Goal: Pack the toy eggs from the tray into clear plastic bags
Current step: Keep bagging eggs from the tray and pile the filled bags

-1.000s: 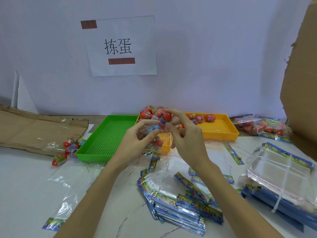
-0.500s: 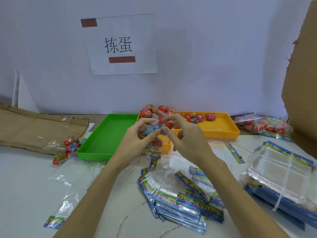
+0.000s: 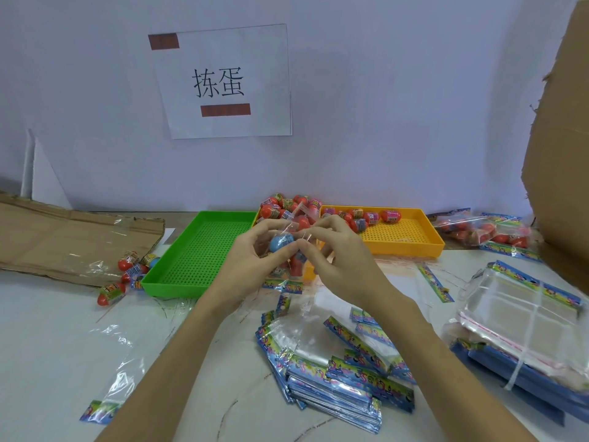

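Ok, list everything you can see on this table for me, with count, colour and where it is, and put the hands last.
green tray: one, green, left of centre.
yellow tray: one, yellow, right of the green one.
toy eggs: many, mostly red, piled along the yellow tray's far side.
loose toy eggs: a few, red, left of the green tray.
filled bags: several, clear with red eggs, far right.
empty bags: a stack, clear with blue printed headers, front centre.
bundled bags: one tied stack, clear, right.
cardboard: flattened, brown, left.
paper sign: one, white, on the wall.
held bag: one, clear, blue and red eggs inside.
left hand: grips the held bag.
right hand: pinches its top.
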Available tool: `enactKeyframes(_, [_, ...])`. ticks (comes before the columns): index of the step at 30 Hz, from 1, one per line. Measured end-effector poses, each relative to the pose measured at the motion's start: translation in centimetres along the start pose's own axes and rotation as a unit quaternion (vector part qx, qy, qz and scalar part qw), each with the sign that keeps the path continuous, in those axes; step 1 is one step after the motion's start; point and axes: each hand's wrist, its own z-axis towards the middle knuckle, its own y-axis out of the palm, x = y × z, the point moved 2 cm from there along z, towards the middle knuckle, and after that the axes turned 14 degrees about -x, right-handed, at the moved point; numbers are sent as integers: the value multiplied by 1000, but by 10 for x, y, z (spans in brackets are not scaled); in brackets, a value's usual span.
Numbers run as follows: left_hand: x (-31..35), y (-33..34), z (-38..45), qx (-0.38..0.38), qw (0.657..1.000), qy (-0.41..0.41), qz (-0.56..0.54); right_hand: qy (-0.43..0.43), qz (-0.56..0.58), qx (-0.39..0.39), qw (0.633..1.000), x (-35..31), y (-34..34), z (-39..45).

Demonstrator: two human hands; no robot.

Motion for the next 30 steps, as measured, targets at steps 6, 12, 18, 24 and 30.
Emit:
enactKeyframes(6, [0, -2, 1, -8, 997, -28, -77, -48, 15, 76, 996, -4, -4, 1])
enactKeyframes(12, [-5, -2, 5, 39, 995, -55, -68, -44, 8, 171, 984, -7, -5, 0])
enactKeyframes(18, [-7, 4, 3, 38, 997, -55, -49, 138, 211, 38, 967, 6, 11, 2])
enactKeyframes(24, [-5, 9, 6, 26, 996, -48, -66, 134, 267, 53, 953, 13, 15, 0])
enactKeyframes(30, [-4, 4, 2, 14, 998, -35, -47, 172, 403, 16, 899, 13, 12, 1])
